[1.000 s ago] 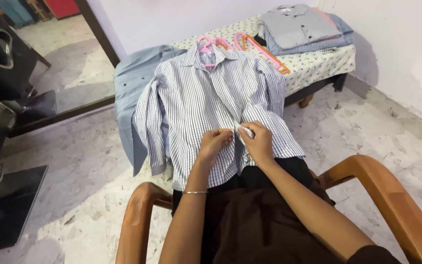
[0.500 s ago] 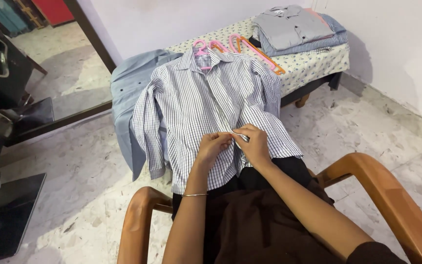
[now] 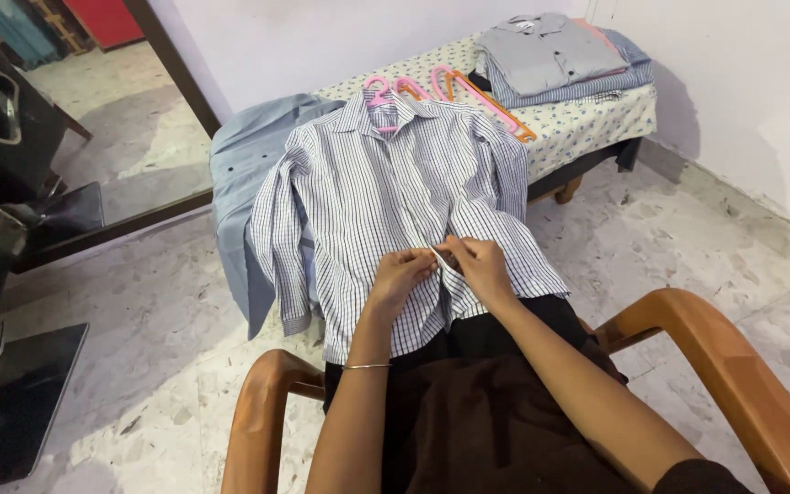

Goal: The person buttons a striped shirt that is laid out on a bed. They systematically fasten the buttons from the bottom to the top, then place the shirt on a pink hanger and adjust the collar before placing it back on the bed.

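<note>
Both hands meet at the front of the white shirt with thin dark stripes (image 3: 368, 197), spread over her lap. The left hand (image 3: 401, 274) and right hand (image 3: 477, 265) pinch its front edges together. Best keep both edges lined up between the fingers (image 3: 427, 261).

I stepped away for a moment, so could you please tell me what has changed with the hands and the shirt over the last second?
Little has changed. The right hand has shifted slightly along the front opening of the striped shirt, its fingers now closer to the left hand. Both hands still pinch the front edges together. The shirt remains spread over the bed and lap; the hangers and folded shirts stayed put.
</note>
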